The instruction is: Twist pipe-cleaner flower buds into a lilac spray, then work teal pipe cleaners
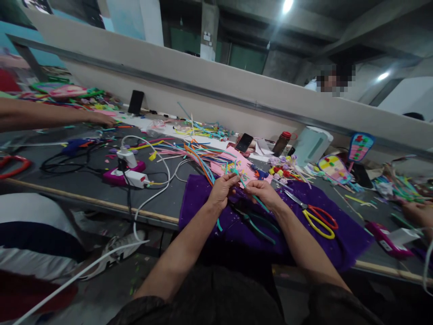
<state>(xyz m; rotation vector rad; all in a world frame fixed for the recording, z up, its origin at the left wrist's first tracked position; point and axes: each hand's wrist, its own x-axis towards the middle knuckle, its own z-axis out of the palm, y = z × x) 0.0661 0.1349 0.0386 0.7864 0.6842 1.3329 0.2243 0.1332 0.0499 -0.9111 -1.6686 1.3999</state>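
My left hand (221, 191) is closed in a pinch on a teal pipe cleaner (261, 204). Beside it, the fingers of my right hand (266, 193) grip the same stem, whose tail slants down under the palm. Another short teal end hangs below my left wrist. Both hands are over a purple cloth (196, 203). Green-handled pliers (259, 228) lie on the cloth between my forearms. Scissors (320, 220) with one red and one yellow handle rest right of my right hand. A pink sheet (245, 169) with small colourful scraps lies just behind my fingers.
Bundled pipe cleaners (192, 151) spread behind my left hand. A power strip (123, 175) with white cables sits left. Farther back are a phone (244, 142), a bottle (282, 143) and small flowers (287, 168). Other people's arms (50, 113) reach in from both sides.
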